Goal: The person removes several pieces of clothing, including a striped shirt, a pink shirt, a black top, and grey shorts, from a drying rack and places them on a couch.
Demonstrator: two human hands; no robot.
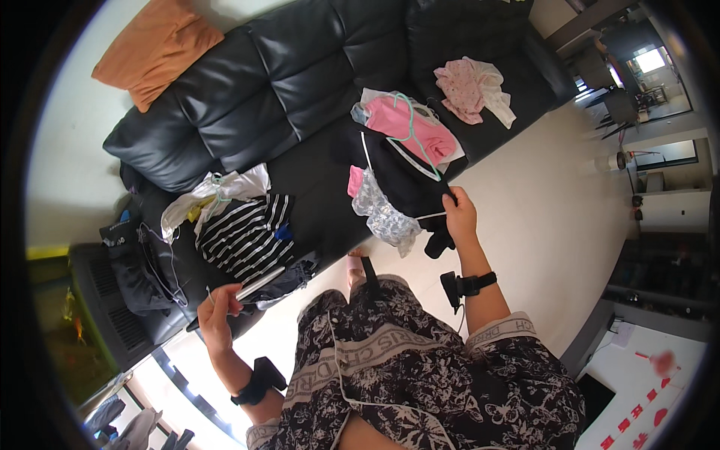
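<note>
My left hand (218,315) grips a slim pale rod (260,284) whose black end (193,325) sticks out past my fingers. With my right hand (462,216) I pinch the edge of a black garment (402,180) with white trim, held at the sofa's front. A pale lace bra (379,208) lies along its left side, a bit of pink cloth (355,181) next to it. Against the trim rests a mint-green clothes hanger (412,132), partly over a folded pink garment (427,143). Near my left hand, a black-and-white striped shirt (242,236) is spread on the seat.
The black leather sofa (315,152) spans the scene. White clothing with a hanger (191,205) lies left; pink and white clothes (464,87) lie right. Dark clothing (281,287) hangs at the front edge. An orange cushion (160,50) sits at the back. A fish tank (53,315) stands left.
</note>
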